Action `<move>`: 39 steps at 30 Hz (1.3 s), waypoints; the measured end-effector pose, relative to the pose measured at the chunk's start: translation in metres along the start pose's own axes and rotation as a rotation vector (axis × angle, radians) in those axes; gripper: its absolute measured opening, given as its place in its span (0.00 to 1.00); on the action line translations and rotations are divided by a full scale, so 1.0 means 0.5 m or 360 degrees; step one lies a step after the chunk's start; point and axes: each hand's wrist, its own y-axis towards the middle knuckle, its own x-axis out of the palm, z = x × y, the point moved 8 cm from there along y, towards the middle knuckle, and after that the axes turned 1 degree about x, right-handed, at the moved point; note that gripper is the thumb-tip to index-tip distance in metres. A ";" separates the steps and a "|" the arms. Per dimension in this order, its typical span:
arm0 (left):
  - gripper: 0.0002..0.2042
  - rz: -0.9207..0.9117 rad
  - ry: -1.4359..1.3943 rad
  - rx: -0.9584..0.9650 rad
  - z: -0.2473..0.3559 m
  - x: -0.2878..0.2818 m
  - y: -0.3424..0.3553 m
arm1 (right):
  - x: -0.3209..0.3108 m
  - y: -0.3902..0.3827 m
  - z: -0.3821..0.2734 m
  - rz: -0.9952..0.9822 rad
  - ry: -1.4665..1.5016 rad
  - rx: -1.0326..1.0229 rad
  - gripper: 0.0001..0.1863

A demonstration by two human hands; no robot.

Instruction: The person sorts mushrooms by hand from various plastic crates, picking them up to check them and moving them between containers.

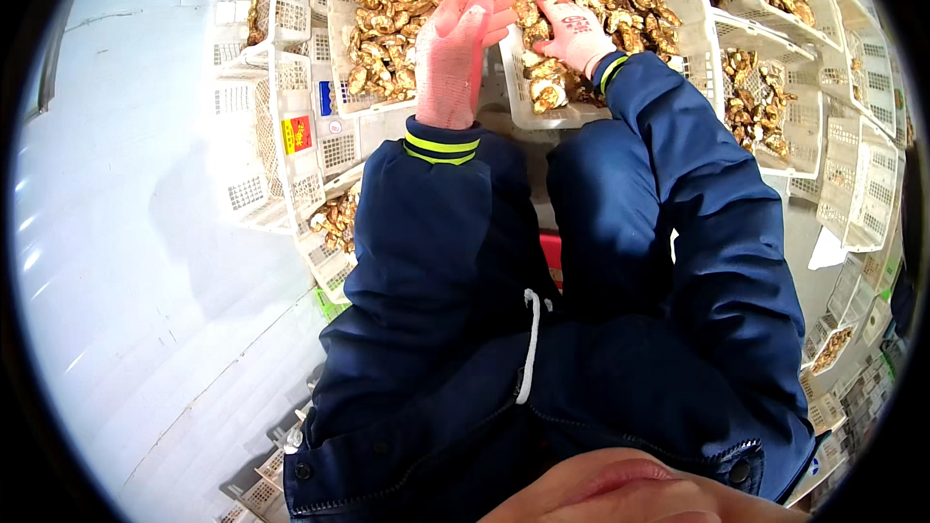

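My left hand [455,53], in a pink glove, is raised over the edge of a crate of golden-brown mushrooms [383,19], its fingers loosely bent toward the right, with nothing visible in them. My right hand [572,37], gloved alike, reaches into the central crate of mushrooms [630,10], thumb and forefinger apart among the pieces; its other fingertips are partly hidden. Pale cut pieces [547,94] lie at that crate's near corner.
More white perforated crates [843,174] surround me, some holding mushrooms [756,107]. A pale floor [126,232] stretches along the left. My bent knee [605,194] is below the central crate, beside a red object [550,257].
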 end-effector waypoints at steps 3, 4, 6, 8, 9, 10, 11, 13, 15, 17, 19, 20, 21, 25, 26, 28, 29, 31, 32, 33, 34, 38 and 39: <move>0.21 -0.0062 0.0020 0.0025 0.001 0.001 -0.002 | 0.004 0.005 0.006 -0.0026 0.0063 0.0006 0.34; 0.21 -0.0060 0.0022 0.0012 -0.002 0.000 -0.001 | 0.005 0.007 0.014 -0.0026 0.0135 0.0012 0.34; 0.20 -0.0056 0.0066 -0.0020 -0.001 0.003 -0.002 | 0.000 0.011 0.025 0.0073 0.0291 0.0026 0.34; 0.20 -0.0054 0.0149 -0.0057 0.004 0.011 -0.005 | 0.005 0.008 0.046 0.0053 0.0483 0.0092 0.34; 0.20 -0.0055 0.0149 -0.0053 0.006 0.010 -0.007 | 0.004 0.008 0.049 0.0042 0.0582 0.0120 0.34; 0.20 -0.0056 0.0150 -0.0051 0.008 0.009 -0.008 | 0.007 0.012 0.057 0.0093 0.0677 0.0135 0.34; 0.19 -0.0058 0.0150 -0.0049 0.010 0.008 -0.009 | 0.024 0.011 0.074 -0.0039 0.0959 0.0278 0.35; 0.18 -0.0053 0.0179 -0.0083 0.008 0.012 -0.009 | 0.012 0.016 0.062 0.0061 0.0885 0.0112 0.34; 0.18 -0.0059 0.0154 -0.0100 0.004 0.014 -0.010 | 0.018 0.015 0.044 -0.0243 0.0626 0.0136 0.33; 0.17 -0.0054 0.0160 -0.0092 0.004 0.009 -0.012 | -0.003 0.010 0.015 -0.0011 0.0234 -0.0091 0.34; 0.17 -0.0067 0.0137 -0.0096 -0.002 0.019 -0.011 | -0.007 0.002 0.007 -0.0070 0.0120 -0.0093 0.35; 0.17 -0.0068 0.0152 -0.0112 -0.007 0.018 -0.011 | 0.003 0.004 0.000 -0.0170 0.0050 -0.0069 0.38; 0.17 -0.0099 0.0155 -0.0131 -0.016 0.025 -0.006 | 0.008 -0.001 0.014 -0.0137 0.0095 -0.0064 0.38; 0.18 -0.0112 0.0232 -0.0157 -0.013 0.019 -0.008 | 0.022 0.003 0.013 -0.0142 -0.0070 0.0019 0.38; 0.18 -0.0130 0.0217 -0.0171 -0.018 0.024 -0.006 | 0.020 0.001 0.017 -0.0139 -0.0070 0.0010 0.38; 0.18 -0.0145 0.0209 -0.0188 -0.017 0.025 -0.006 | 0.010 0.004 0.009 -0.0099 -0.0065 0.0002 0.38; 0.18 -0.0135 0.0219 -0.0192 -0.016 0.024 -0.006 | 0.009 0.005 0.010 -0.0129 -0.0019 0.0031 0.38; 0.18 -0.0124 0.0223 -0.0205 -0.016 0.029 -0.008 | -0.002 0.010 0.018 -0.0142 0.0138 0.0046 0.38; 0.18 -0.0121 0.0241 -0.0224 -0.014 0.030 -0.006 | -0.010 0.014 0.026 -0.0089 0.0245 0.0061 0.38; 0.18 -0.0119 0.0246 -0.0226 -0.016 0.026 -0.007 | -0.020 0.017 0.024 -0.0045 0.0358 0.0072 0.37; 0.18 -0.0116 0.0250 -0.0229 -0.017 0.021 -0.009 | -0.028 0.019 0.019 -0.0002 0.0472 0.0084 0.37; 0.17 -0.0097 0.0223 -0.0236 -0.019 0.031 -0.008 | -0.011 0.006 0.092 -0.0046 0.1363 0.0315 0.41; 0.17 -0.0085 0.0237 -0.0223 -0.022 0.025 -0.008 | -0.021 -0.003 0.097 -0.0170 0.1254 0.0478 0.35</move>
